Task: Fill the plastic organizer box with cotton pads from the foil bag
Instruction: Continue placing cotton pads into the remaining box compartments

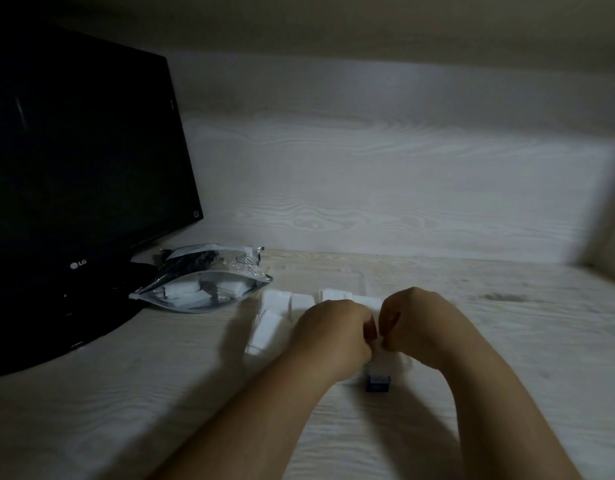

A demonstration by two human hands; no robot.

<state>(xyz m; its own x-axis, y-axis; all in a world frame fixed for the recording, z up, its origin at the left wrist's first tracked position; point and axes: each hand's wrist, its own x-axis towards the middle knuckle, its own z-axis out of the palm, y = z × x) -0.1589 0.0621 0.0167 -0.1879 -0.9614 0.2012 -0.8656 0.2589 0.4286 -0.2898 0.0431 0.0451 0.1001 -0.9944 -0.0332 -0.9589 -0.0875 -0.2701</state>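
Several cotton pads (276, 301) already stand in the plastic organizer box (257, 320), which sits mid-desk just right of the foil bag (202, 292); its clear walls are hard to trace, so how many compartments it has I cannot tell. Left hand (333, 334) and right hand (420, 327) meet over the box's near right part; both sets of fingers are tightly curled, tips close together, and they appear to pinch one white pad (378, 345) between them (maybe squaring or splitting it, a guess). Progress: partway, I'd judge; far and left sections show pads, while the near right part is hidden under the hands. Bag lies on its side with the mouth gaping toward the box, and white pads show inside it, so stock remains to move over. Left to do: seat the held pad, then more trips to the bag. Small dark block (378, 382) lies just below the hands; identity unclear. Behind the bag, a clear packet (209, 259) with dark contents; further left, a black monitor (84, 168); all on a pale wood-grain desk (507, 341).
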